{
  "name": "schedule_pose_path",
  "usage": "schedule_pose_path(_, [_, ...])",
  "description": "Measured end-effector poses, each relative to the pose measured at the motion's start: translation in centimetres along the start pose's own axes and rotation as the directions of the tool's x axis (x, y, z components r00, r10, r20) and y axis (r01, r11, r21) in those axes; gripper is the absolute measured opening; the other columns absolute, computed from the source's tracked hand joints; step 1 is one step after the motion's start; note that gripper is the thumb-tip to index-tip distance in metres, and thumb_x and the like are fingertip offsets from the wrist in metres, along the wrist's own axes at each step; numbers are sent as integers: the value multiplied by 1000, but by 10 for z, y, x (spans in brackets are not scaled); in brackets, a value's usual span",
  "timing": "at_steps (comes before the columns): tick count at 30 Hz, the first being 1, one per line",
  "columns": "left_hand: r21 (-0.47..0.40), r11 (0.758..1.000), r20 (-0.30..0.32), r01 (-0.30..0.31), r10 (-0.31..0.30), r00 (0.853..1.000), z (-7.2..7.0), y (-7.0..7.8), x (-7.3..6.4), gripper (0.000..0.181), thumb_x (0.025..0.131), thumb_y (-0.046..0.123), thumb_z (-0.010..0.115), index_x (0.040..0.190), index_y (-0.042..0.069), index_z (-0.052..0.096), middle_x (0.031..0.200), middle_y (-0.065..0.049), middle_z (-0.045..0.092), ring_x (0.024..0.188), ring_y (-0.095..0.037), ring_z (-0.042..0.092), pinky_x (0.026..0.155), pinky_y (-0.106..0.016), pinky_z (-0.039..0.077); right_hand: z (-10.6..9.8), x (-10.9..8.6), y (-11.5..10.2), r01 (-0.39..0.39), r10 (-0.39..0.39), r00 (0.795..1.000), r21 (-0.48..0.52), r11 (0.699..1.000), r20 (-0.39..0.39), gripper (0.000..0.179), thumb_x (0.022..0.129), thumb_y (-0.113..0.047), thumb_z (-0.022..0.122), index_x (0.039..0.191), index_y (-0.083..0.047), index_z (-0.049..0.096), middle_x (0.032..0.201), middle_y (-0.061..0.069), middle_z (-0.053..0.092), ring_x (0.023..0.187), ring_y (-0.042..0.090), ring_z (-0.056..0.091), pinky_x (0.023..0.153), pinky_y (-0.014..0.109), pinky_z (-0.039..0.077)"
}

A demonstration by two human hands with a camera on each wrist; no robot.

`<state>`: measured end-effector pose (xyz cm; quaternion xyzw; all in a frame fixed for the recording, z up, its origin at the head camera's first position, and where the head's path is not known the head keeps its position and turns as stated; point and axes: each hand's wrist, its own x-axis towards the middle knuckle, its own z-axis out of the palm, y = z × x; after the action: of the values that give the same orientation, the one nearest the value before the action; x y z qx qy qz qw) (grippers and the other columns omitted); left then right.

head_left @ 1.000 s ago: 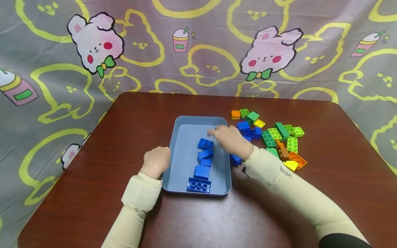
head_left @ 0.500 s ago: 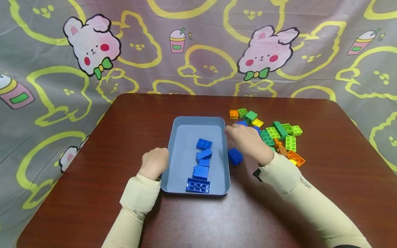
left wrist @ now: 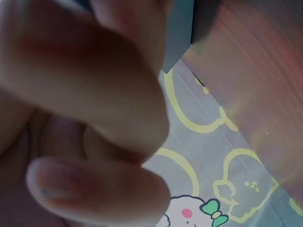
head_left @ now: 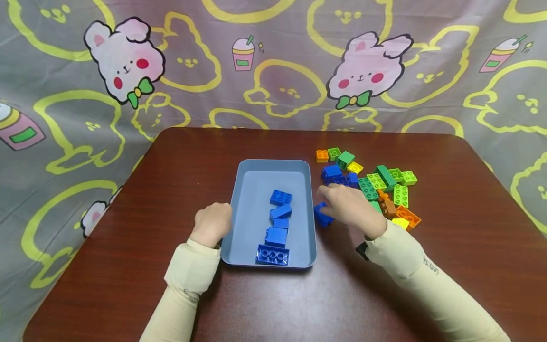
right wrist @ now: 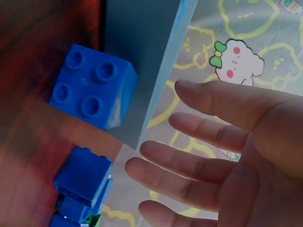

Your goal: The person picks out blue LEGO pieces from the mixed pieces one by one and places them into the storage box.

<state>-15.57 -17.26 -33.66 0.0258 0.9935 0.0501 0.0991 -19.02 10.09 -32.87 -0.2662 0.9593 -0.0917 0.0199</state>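
My left hand (head_left: 212,224), its fingers curled, grips the left rim of the blue-grey tray (head_left: 252,190). The left wrist view shows the bent fingers (left wrist: 94,94) up close, with the tray wall (left wrist: 179,35) behind; the contact itself is mostly hidden. Just right of the tray, my right hand (head_left: 352,209) hovers by a blue toy brick (head_left: 322,216). In the right wrist view that brick (right wrist: 85,87), with its studs showing, is apart from the spread fingers, and nothing is held. Several blue bricks (head_left: 277,236) lie in a column inside the tray.
More blue bricks (head_left: 331,173) lie beyond the right hand. Around them are green bricks (head_left: 368,188), orange bricks (head_left: 408,217), a brown brick (head_left: 388,208) and yellow bricks (head_left: 400,223). A patterned curtain (head_left: 290,61) hangs behind the dark table (head_left: 192,161).
My right hand has moved from above the tray out over its right rim and back toward the blue brick beside it. The left hand stays at the tray's left rim.
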Motion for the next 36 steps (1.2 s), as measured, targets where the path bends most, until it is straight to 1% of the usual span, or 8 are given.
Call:
schedule_pose_path(5, [-8, 1000, -3, -1, 1, 1000, 0, 0, -1, 18, 81, 0, 52, 66, 4, 59, 60, -10, 52, 55, -21, 53, 46, -39, 42, 4, -2, 0, -8, 8, 1000, -5, 1000, 19, 30, 73, -22, 75, 95, -7, 60, 82, 5, 61, 67, 16, 55, 50, 25, 45])
schedule_pose_path(12, [-9, 1000, -17, -1, 1, 1000, 1, -1, -1, 17, 81, 0, 53, 67, 3, 60, 62, -11, 54, 56, -22, 55, 46, -40, 43, 7, -4, -1, -25, 26, 999, -11, 1000, 46, 36, 72, -24, 75, 100, -6, 59, 84, 7, 61, 63, 15, 51, 46, 23, 42])
schedule_pose_path(19, [-4, 1000, -4, 10, -10, 1000, 1, -1, 1, 18, 82, 0, 52, 67, 4, 60, 61, -10, 53, 56, -21, 53, 46, -39, 42, 10, -4, -3, -38, 39, 998, -25, 999, 56, 41, 72, -28, 75, 103, -6, 59, 86, 8, 61, 63, 16, 50, 45, 23, 40])
schedule_pose_path(25, [-4, 1000, -5, 10, -10, 1000, 1, 0, 1, 18, 83, 0, 50, 70, 3, 62, 63, -11, 54, 57, -21, 54, 46, -39, 43, 13, -4, -3, -37, 40, 997, -39, 999, 68, 40, 71, -26, 76, 103, -7, 59, 82, 7, 60, 61, 16, 50, 45, 24, 41])
schedule_pose_path(30, [-4, 1000, 13, 22, -22, 1000, 0, 1, 1, 17, 83, 0, 51, 70, 3, 61, 62, -11, 54, 55, -21, 53, 45, -38, 42, 16, -3, -2, -50, 54, 995, -47, 998, 80, 41, 70, -25, 76, 102, -7, 58, 78, 6, 59, 61, 16, 51, 45, 25, 41])
schedule_pose_path(31, [1, 1000, 3, 20, -20, 1000, 4, -1, 4, 17, 82, 0, 51, 69, 4, 61, 61, -10, 53, 54, -20, 52, 44, -38, 41, 16, -3, -1, -54, 58, 995, -50, 997, 80, 41, 70, -25, 76, 101, -6, 58, 77, 6, 58, 61, 16, 51, 45, 25, 41])
schedule_pose_path(36, [4, 1000, 9, 27, -27, 1000, 4, -1, 5, 17, 82, 0, 51, 69, 3, 61, 62, -11, 54, 55, -20, 53, 43, -37, 41, 20, -3, -1, -69, 74, 995, -57, 996, 73, 40, 70, -26, 77, 99, -5, 57, 76, 6, 58, 59, 16, 50, 45, 25, 41])
